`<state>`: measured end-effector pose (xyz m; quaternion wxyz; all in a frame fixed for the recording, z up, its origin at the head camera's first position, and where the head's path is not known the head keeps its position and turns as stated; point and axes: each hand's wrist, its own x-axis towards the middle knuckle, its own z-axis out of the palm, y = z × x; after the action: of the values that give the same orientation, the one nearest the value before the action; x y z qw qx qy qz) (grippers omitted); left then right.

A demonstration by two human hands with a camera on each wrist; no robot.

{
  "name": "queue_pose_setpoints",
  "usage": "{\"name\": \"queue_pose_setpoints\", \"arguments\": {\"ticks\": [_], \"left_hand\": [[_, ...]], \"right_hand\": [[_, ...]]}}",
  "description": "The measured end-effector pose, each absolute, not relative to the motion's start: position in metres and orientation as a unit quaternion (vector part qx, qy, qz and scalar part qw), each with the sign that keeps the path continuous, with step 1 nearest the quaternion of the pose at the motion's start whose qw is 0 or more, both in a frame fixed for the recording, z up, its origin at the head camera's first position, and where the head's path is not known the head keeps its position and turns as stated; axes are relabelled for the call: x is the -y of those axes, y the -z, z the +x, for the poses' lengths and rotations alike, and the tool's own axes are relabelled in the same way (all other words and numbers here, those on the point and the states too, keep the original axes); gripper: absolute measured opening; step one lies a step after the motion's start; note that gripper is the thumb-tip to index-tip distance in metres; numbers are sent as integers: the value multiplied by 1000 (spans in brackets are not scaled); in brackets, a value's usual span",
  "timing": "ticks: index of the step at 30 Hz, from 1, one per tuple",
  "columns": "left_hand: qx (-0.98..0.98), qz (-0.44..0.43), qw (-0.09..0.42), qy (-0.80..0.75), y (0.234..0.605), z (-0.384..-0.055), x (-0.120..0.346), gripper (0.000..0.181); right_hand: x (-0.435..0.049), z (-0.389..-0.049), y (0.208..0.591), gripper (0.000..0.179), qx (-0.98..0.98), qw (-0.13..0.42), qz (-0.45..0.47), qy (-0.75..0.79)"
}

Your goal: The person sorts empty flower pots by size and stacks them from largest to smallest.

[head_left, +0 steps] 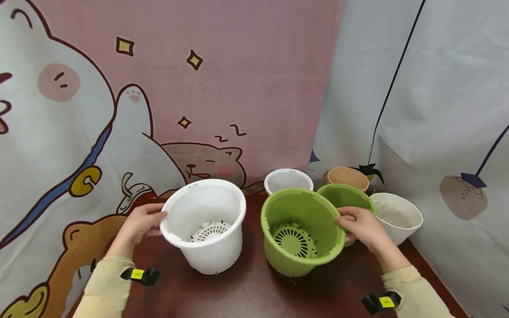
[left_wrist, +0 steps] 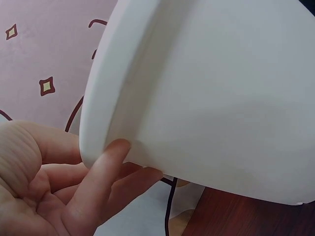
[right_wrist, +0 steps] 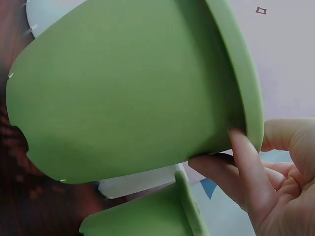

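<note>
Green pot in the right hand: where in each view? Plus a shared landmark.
Head: green pot, right of centre, lower half, rim in the right hand.
Left wrist: not in it.
Right wrist: fills upper left to centre.
Landmark: red-brown table; head bottom, left wrist lower right, right wrist left edge.

Head view: bright, soft, even light; pale sheen on the counter (head_left: 250,298) toward its near edge. Left wrist: diffuse grey shadow across the white pot (left_wrist: 221,73). Right wrist: hazier, counter dim; darker shading under the green pot's (right_wrist: 118,88) rim.
</note>
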<state>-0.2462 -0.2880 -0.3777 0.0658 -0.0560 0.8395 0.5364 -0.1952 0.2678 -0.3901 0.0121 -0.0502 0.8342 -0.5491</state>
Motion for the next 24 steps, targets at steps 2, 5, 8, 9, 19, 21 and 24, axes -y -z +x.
{"name": "queue_pose_setpoints", "arguments": {"ticks": [2, 5, 8, 9, 19, 21, 24], "left_hand": [[-839, -55, 66, -537, 377, -246, 288, 52], [-839, -54, 66, -537, 377, -246, 288, 52], [-839, -53, 67, -537, 377, -246, 288, 51], [-839, -53, 67, -537, 377, -246, 288, 51], [-839, -51, 66, -537, 377, -246, 289, 51], [-838, -47, 66, -540, 377, -246, 289, 51], [-836, -39, 66, -543, 377, -245, 289, 51]], "right_hand": [[-268, -195, 388, 44, -832, 10, -53, 553], [-269, -195, 383, 45, -826, 10, -53, 561], [-270, -196, 379, 46, -819, 14, -54, 572], [-270, -197, 377, 47, -817, 15, -53, 573], [-275, -201, 354, 45, -806, 21, -65, 588], [-275, -203, 350, 45, -806, 19, -67, 588], [-275, -205, 346, 46, -803, 18, -65, 593]]}}
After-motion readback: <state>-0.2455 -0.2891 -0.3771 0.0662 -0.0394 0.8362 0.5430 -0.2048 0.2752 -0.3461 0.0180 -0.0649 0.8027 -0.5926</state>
